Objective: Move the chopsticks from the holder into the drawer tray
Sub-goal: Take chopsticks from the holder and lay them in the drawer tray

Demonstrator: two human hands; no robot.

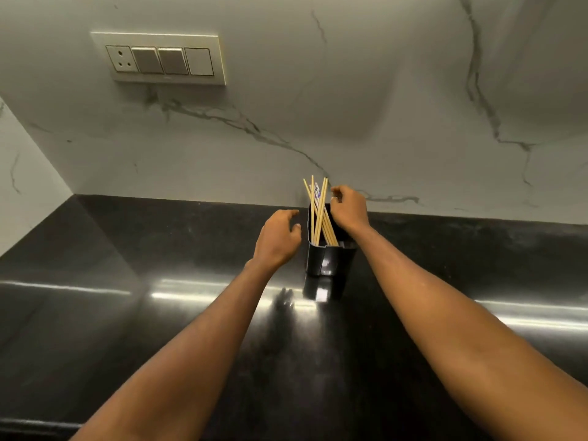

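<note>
A black holder point(329, 259) stands on the dark counter near the back wall. Several pale wooden chopsticks point(319, 211) stick up out of it, leaning against one another, some with blue and white print near the top. My right hand point(348, 206) is just right of the chopstick tops, fingers curled close to them; whether it touches them is not clear. My left hand point(278, 238) hovers to the left of the holder, fingers loosely apart, holding nothing. No drawer or tray is in view.
The glossy black counter point(159, 281) runs left and right and reflects light. A white marble wall point(350, 106) rises behind the holder, with a switch and socket plate point(162, 60) up on the left. A side wall closes the left end.
</note>
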